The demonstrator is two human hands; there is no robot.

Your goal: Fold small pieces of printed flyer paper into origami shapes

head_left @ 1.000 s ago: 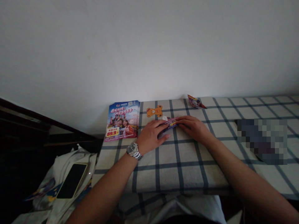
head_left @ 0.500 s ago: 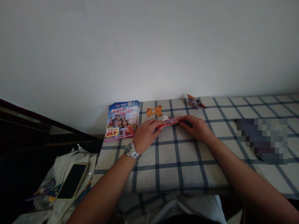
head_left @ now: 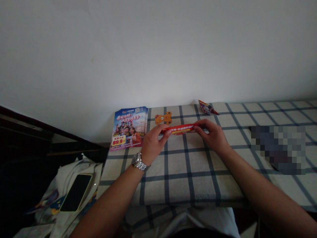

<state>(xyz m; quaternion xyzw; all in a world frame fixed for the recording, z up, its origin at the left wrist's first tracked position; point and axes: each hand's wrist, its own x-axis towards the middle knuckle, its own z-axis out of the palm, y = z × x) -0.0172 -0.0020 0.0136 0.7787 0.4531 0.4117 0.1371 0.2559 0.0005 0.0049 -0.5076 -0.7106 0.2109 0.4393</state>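
Between my two hands, a narrow folded paper strip (head_left: 182, 129), red with white and yellow printing, is held level above the checked tablecloth. My left hand (head_left: 155, 140), with a metal watch on its wrist, pinches the strip's left end between thumb and fingers. At the other end, my right hand (head_left: 211, 134) grips it the same way. A flat orange bear cutout (head_left: 163, 118) lies just beyond my left hand. Left of that is a stack of printed flyers (head_left: 130, 127) showing a castle picture and the price 89.9.
A folded colourful paper piece (head_left: 208, 107) stands near the wall. On the right lies a dark, pixelated flat object (head_left: 277, 150). Down at the left, a phone (head_left: 76, 192) rests on a pale bag (head_left: 55, 185). The checked tablecloth (head_left: 173, 185) covers the table.
The folded paper has been turned up so its red printed face shows; the white pointed part is out of sight. My right hand has shifted slightly right.
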